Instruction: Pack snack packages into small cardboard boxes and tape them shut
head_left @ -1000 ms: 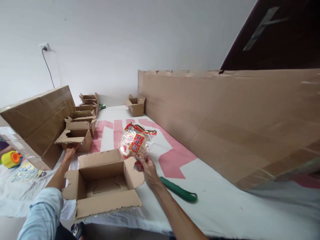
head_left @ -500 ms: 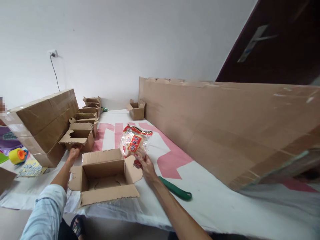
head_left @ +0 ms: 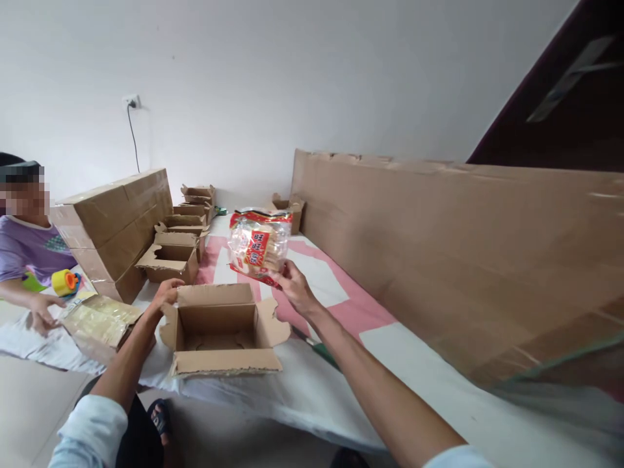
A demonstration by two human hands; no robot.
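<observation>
My right hand (head_left: pixel 296 286) grips a clear-and-red packet of rice crackers (head_left: pixel 266 244) by its lower right corner, holding it up above the bed-like surface. Below and to the left of the packet stands an open cardboard box (head_left: pixel 227 361), flaps folded out; its visible inside holds nothing. My left hand (head_left: pixel 167 296) is at that box's back left corner, beside the side flap, fingers stretched out. Whether it touches the flap I cannot tell. A dark green object (head_left: pixel 325 355) is partly hidden behind my right forearm.
Several small open boxes (head_left: pixel 173 263) line a long taped carton (head_left: pixel 127 227) on the left. A big cardboard panel (head_left: pixel 414 240) borders the right side. At far left a person (head_left: pixel 29 247) has a hand by a taped box (head_left: pixel 100 325); a yellow toy (head_left: pixel 63 282) lies nearby.
My right hand has raised the packet and turned it so its front faces me. My left hand has moved from a small box to the open box's corner. The person at left has come into view.
</observation>
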